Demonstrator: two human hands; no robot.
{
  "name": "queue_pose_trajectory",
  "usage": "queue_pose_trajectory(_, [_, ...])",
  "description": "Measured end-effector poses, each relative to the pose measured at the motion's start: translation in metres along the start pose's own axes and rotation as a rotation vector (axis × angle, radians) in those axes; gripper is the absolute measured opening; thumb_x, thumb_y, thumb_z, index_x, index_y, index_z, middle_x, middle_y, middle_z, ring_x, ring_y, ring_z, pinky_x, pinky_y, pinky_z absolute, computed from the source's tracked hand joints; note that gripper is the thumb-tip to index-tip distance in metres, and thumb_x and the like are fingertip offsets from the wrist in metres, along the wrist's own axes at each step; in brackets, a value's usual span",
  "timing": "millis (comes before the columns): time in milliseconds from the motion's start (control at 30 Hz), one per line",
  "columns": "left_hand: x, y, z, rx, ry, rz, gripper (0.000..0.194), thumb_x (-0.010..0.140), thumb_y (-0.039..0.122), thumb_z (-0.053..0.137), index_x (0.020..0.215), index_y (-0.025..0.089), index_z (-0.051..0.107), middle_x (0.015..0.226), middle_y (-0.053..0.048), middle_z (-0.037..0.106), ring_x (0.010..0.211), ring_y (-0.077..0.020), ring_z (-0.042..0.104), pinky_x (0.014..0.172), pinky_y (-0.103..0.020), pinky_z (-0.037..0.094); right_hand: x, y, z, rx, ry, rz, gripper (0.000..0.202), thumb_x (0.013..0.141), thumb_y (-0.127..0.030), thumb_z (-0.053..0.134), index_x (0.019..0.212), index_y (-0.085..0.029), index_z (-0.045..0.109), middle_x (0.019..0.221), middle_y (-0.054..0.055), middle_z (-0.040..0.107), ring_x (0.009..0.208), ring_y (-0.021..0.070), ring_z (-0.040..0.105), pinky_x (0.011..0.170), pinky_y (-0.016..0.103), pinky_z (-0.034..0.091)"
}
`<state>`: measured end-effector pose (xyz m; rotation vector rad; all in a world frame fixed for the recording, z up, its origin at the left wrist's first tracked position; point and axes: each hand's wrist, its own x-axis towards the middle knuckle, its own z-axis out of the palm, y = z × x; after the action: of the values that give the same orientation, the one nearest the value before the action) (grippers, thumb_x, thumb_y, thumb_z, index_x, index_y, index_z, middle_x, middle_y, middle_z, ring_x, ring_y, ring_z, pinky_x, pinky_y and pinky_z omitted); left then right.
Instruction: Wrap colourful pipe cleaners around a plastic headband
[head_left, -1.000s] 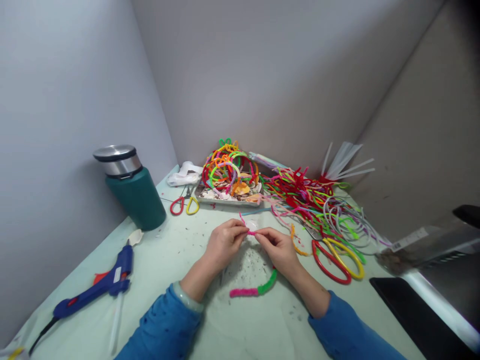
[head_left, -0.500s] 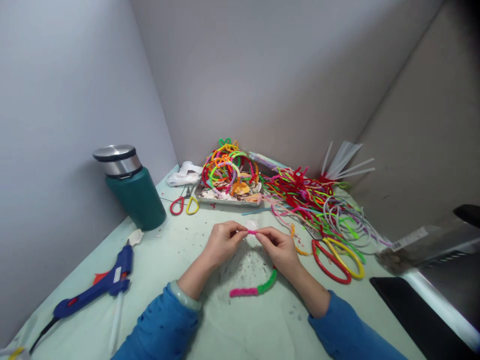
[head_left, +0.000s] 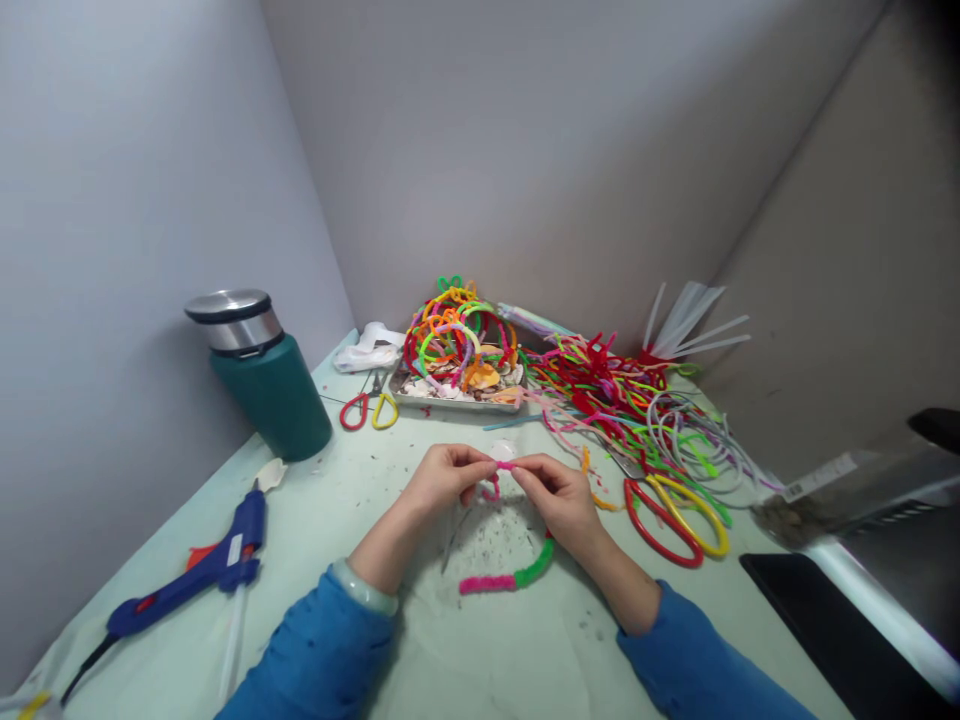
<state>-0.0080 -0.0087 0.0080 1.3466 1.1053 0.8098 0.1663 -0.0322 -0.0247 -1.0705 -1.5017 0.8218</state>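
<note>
Between my two hands a thin pink pipe cleaner (head_left: pixel 505 466) is stretched, pinched at either side. My left hand (head_left: pixel 448 478) closes thumb and forefinger on its left part, and a short pink piece dangles below those fingers. The fingertips of my right hand (head_left: pixel 556 492) grip its right part. Under the right wrist curves a fuzzy pink and green pipe cleaner strip (head_left: pixel 517 578). Its upper end goes behind the hand, so I cannot tell what it joins. A thin greyish strand (head_left: pixel 450 542) shows beneath my left hand.
A metal tray (head_left: pixel 457 403) holds shells and coloured loops. Pipe cleaners (head_left: pixel 600 380) are heaped to its right, near large scissors (head_left: pixel 675 520). Small scissors (head_left: pixel 369 410), a green bottle (head_left: pixel 270 390) and a blue glue gun (head_left: pixel 199 580) are on the left.
My left fingers have shifted slightly, and a pink piece now hangs below them. The greyish strand has come into sight under that hand. My right hand has stayed in place.
</note>
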Motion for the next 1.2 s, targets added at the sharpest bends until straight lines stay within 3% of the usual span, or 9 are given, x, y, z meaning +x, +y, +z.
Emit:
queue_pose_trajectory(333, [-0.006, 0.005, 0.003, -0.159, -0.059, -0.074, 0.036, 0.064, 0.044, 0.069, 0.071, 0.01, 0.061, 0.042, 0.005, 0.043, 0.036, -0.0044, 0.035, 0.039, -0.019, 0.028, 0.0, 0.0, 0.0, 0.007, 0.003, -0.013, 0.02, 0.08, -0.034, 0.058, 0.081, -0.017, 0.067, 0.069, 0.003, 0.062, 0.057, 0.0126, 0.049, 0.054, 0.024, 0.04])
queue_pose_trajectory(600, [-0.009, 0.006, 0.002, -0.214, -0.146, -0.126, 0.035, 0.068, 0.046, 0.065, 0.063, 0.014, 0.052, 0.039, 0.006, 0.039, 0.034, -0.005, 0.033, 0.039, -0.02, 0.025, 0.0, -0.001, 0.0, -0.025, -0.014, 0.023, 0.023, 0.079, -0.037, 0.058, 0.079, -0.016, 0.067, 0.061, 0.001, 0.058, 0.053, 0.011, 0.045, 0.049, 0.023, 0.035])
queue_pose_trajectory(867, [0.0, -0.006, 0.001, 0.087, -0.075, 0.012, 0.027, 0.07, 0.034, 0.061, 0.084, 0.011, 0.061, 0.048, 0.005, 0.046, 0.038, -0.0055, 0.037, 0.041, -0.019, 0.026, 0.002, 0.004, 0.0, -0.045, -0.017, 0.055, 0.028, 0.078, -0.041, 0.057, 0.078, -0.015, 0.067, 0.056, -0.001, 0.052, 0.05, 0.01, 0.041, 0.046, 0.021, 0.033])
queue_pose_trajectory(1033, [0.0, -0.008, 0.004, 0.528, 0.174, 0.257, 0.013, 0.068, 0.019, 0.059, 0.078, 0.015, 0.066, 0.058, 0.002, 0.054, 0.053, -0.0089, 0.044, 0.052, -0.02, 0.032, 0.001, 0.005, 0.001, -0.056, -0.032, 0.059, 0.026, 0.079, -0.04, 0.057, 0.077, -0.016, 0.067, 0.057, -0.001, 0.053, 0.051, 0.0102, 0.042, 0.048, 0.021, 0.034])
queue_pose_trajectory(1200, [-0.003, -0.009, 0.005, 0.744, 0.192, 0.416, 0.014, 0.071, 0.017, 0.058, 0.082, 0.019, 0.067, 0.075, -0.001, 0.064, 0.065, -0.0121, 0.052, 0.062, -0.022, 0.037, 0.001, 0.005, 0.001, -0.062, -0.037, 0.058, 0.026, 0.08, -0.039, 0.057, 0.077, -0.015, 0.067, 0.058, -0.001, 0.054, 0.053, 0.0105, 0.043, 0.05, 0.022, 0.034])
